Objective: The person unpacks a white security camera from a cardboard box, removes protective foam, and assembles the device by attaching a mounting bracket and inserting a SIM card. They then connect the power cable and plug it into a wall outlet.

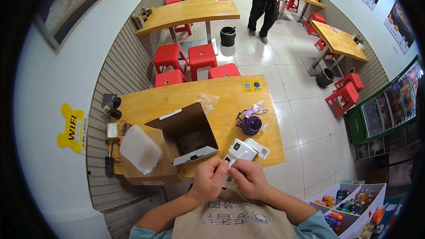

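Observation:
My left hand (pixel 207 179) and my right hand (pixel 249 179) meet in front of my apron at the table's near edge. Both are closed, thumbs and fingers pinched close together; whatever is between them is too small or hidden to make out. Just beyond my fingers lies a white boxy item (pixel 243 150) with a dark square on it, partly covered by my hands. An open cardboard box (pixel 189 136), dark inside, stands to the left of it. A dark purple drawstring pouch (pixel 250 125) rests farther back on the right.
The wooden table (pixel 177 92) also bears a bubble-wrap sheet (pixel 141 149) on a brown carton (pixel 152 179), and crumpled clear plastic (pixel 208 102). Red stools (pixel 202 59) stand behind. A person (pixel 265 6) carrying bowls is in the aisle. A drinks bin (pixel 349 203) stands at lower right.

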{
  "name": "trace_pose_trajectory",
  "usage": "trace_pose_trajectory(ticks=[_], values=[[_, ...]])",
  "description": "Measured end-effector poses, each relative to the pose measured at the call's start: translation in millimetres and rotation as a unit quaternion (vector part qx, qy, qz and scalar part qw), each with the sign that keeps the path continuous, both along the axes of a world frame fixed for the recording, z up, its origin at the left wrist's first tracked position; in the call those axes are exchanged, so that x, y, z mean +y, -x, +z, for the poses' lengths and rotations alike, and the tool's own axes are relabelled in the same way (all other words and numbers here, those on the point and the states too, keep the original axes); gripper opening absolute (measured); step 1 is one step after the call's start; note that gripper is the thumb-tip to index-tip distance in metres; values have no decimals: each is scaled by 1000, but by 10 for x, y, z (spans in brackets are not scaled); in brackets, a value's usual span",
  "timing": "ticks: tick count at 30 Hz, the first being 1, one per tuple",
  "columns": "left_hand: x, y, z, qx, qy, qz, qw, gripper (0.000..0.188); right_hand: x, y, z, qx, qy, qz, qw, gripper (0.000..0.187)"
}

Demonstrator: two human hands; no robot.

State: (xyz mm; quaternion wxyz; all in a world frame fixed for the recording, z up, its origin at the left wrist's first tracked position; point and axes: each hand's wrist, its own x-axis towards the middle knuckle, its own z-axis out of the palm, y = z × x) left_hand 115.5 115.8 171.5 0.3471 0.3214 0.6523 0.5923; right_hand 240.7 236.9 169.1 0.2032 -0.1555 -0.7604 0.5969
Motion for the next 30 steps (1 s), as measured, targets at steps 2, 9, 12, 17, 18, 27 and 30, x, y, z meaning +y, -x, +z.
trace_pose_trajectory(ticks=[2, 9, 12, 17, 18, 27, 30], values=[[-7, -20, -42, -111, -3, 6, 994, 29, -10, 4, 34, -1, -56, -17, 998, 15], [-58, -42, -181, -113, 18, 72, 991, 34, -63, 74, 49, 94, -277, -61, 954, 13], [-56, -18, -42, 25, 11, 106, 994, 33, -106, 95, 47, 89, -203, -105, 969, 11], [-46, 40, -128, 201, -60, 134, 969, 29, -163, 97, -52, 126, -166, -115, 971, 8], [-48, 38, -128, 183, -63, 137, 971, 29, -148, 106, -51, 146, -178, -106, 967, 8], [-38, 220, -171, 383, -229, 83, 891, 22, -180, 92, 109, 89, 276, -39, 956, 14], [-76, 271, -241, 393, -246, 75, 883, 22, -40, 58, 133, -15, 307, 68, 949, 19]])
